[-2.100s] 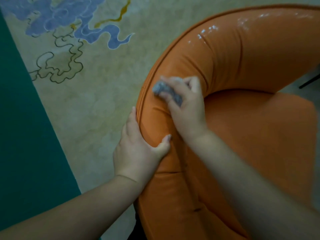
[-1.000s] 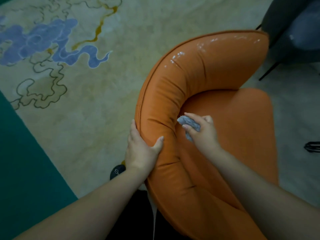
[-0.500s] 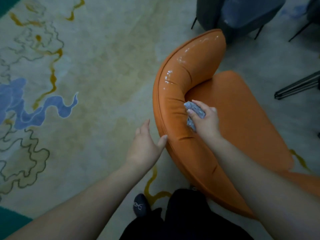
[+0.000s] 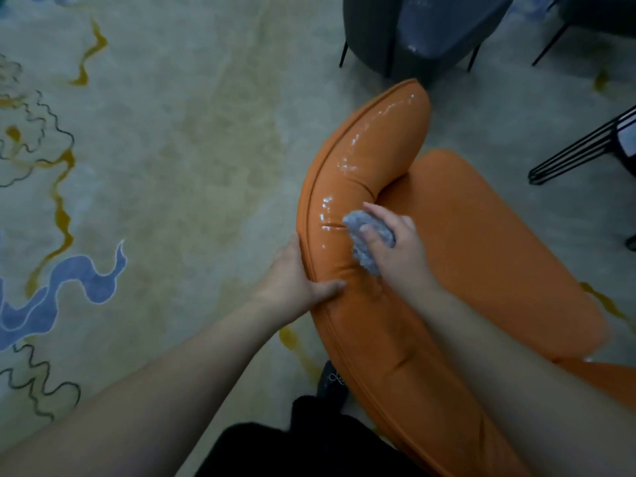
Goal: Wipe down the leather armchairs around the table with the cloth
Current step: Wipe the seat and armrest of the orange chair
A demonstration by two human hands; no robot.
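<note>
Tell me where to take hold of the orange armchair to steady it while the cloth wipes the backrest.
Grip the padded backrest roll of the orange armchair from its outer side, fingers behind, thumb over the top, as the left hand does. The roll is thick and rounded, and this likely leaves the inner face free for the right hand with the cloth.

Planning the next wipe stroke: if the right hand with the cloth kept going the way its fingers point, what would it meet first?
Likely only more of the orange armchair: the right hand and cloth point up-left across its glossy backrest, then carpet.
</note>
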